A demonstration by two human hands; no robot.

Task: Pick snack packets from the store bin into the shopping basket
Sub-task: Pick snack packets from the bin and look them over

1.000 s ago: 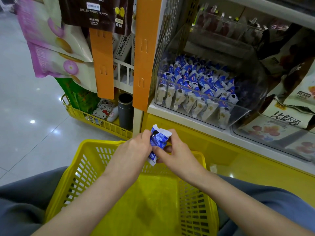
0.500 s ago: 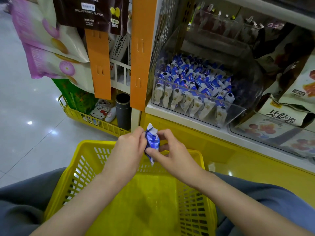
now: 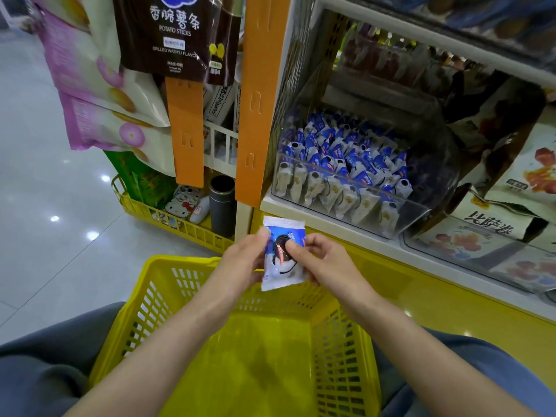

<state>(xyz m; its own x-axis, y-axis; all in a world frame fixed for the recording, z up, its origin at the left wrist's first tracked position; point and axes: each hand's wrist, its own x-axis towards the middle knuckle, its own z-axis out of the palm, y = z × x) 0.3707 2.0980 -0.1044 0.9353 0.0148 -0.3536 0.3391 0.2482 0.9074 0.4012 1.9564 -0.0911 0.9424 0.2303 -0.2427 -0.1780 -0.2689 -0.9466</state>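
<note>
Both hands, left (image 3: 240,260) and right (image 3: 322,260), pinch 1 packet (image 3: 281,254) above the basket (image 3: 180,260). Advice: lower inside the rim, then release.

Bare forearms with no sleeves showing, grey-blue trousers (image 3: 45,368) over both knees

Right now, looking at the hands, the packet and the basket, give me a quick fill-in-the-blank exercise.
1. The left hand and right hand hold one snack packet between them, above the far rim of the ____.
2. The shopping basket is ____ in colour.
3. The dark bag hanging at upper left reads POTATO ____.

Missing words: shopping basket; yellow; STICKS.
</note>
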